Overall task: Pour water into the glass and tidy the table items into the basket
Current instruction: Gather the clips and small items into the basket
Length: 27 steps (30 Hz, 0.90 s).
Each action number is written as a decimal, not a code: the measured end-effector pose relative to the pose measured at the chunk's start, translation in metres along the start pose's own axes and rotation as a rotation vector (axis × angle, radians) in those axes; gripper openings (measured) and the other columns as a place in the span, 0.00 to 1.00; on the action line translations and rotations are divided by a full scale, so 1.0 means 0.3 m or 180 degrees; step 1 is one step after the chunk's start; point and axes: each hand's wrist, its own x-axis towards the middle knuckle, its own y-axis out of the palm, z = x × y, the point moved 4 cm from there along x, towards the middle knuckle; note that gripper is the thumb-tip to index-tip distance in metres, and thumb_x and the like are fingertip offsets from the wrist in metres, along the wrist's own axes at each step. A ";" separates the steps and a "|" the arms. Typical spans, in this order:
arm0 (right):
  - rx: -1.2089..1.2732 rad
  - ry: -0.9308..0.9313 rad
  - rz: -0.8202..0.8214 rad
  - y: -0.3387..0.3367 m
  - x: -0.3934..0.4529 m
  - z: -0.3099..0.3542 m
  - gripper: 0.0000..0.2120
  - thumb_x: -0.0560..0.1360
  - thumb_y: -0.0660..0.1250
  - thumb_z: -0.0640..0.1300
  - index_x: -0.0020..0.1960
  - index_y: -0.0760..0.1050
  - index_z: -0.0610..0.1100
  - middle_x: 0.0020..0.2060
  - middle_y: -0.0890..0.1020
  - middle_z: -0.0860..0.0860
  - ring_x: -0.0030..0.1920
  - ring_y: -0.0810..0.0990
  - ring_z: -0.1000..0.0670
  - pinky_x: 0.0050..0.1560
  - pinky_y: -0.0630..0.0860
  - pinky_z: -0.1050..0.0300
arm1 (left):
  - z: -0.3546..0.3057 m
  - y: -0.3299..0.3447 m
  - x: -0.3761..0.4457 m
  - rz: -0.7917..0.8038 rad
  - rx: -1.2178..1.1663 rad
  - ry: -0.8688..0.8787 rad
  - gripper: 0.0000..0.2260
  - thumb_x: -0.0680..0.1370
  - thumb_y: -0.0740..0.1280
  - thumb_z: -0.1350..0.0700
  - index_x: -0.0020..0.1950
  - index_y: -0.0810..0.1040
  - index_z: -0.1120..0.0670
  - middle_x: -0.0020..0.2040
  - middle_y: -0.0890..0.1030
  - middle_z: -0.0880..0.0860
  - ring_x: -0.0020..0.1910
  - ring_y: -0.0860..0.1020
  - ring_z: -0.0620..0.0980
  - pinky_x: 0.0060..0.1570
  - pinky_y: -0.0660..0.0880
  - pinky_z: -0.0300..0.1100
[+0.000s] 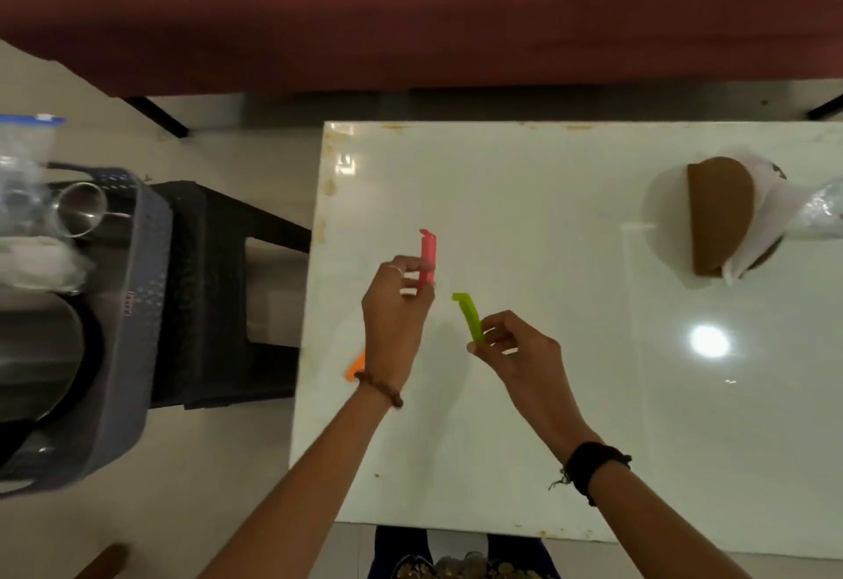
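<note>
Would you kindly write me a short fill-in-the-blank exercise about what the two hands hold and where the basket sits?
1. The left hand pinches a ____ clip.
2. The right hand holds a ____ clip.
3. The basket stands to the ____ of the white table.
4. An ____ clip peeks out beside the left wrist.

Missing words: pink; green; left; orange

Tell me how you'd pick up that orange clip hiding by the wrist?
Only one end of the orange clip shows, poking out left of the left hand's wrist near the table edge. It looks long, thin and flat, so I'd probably pinch that free end across its narrow sides, coming from the left.
</note>
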 end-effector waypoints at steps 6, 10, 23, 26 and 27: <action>0.0205 -0.0365 0.0671 0.371 -0.057 0.348 0.08 0.71 0.72 0.46 0.45 0.73 0.51 0.42 0.80 0.58 0.33 0.78 0.55 0.39 0.75 0.55 | 0.047 -0.500 -0.089 -0.0956 -0.0063 -0.0132 0.08 0.72 0.70 0.65 0.43 0.76 0.53 0.40 0.80 0.47 0.39 0.78 0.36 0.39 0.71 0.22; -0.0089 -0.0930 0.1144 0.719 -0.125 0.584 0.12 0.73 0.69 0.46 0.42 0.64 0.53 0.31 0.74 0.56 0.30 0.74 0.58 0.32 0.71 0.63 | 0.158 -0.858 -0.089 -0.1519 0.0697 -0.0351 0.06 0.71 0.69 0.64 0.42 0.76 0.54 0.38 0.79 0.51 0.38 0.78 0.41 0.37 0.67 0.26; -0.1361 -0.1117 0.1217 1.159 -0.107 0.664 0.13 0.78 0.60 0.46 0.36 0.65 0.47 0.31 0.74 0.51 0.28 0.69 0.55 0.25 0.62 0.68 | 0.479 -1.081 -0.053 -0.1115 0.1053 -0.1227 0.05 0.76 0.66 0.56 0.50 0.78 0.55 0.50 0.83 0.56 0.49 0.79 0.53 0.48 0.74 0.43; -0.1111 -0.1059 0.1284 1.141 -0.111 0.651 0.14 0.78 0.61 0.47 0.35 0.63 0.49 0.28 0.70 0.55 0.26 0.69 0.58 0.23 0.63 0.69 | 0.443 -1.062 -0.061 -0.1169 0.1064 -0.0987 0.07 0.76 0.65 0.58 0.53 0.78 0.54 0.53 0.81 0.54 0.51 0.77 0.50 0.49 0.72 0.40; -0.0901 -0.1063 0.1290 1.125 -0.117 0.646 0.12 0.77 0.61 0.46 0.37 0.64 0.48 0.28 0.71 0.55 0.27 0.70 0.58 0.25 0.65 0.70 | 0.414 -1.050 -0.067 -0.1223 0.1082 -0.0760 0.07 0.76 0.66 0.59 0.54 0.78 0.55 0.53 0.80 0.54 0.51 0.77 0.50 0.50 0.72 0.38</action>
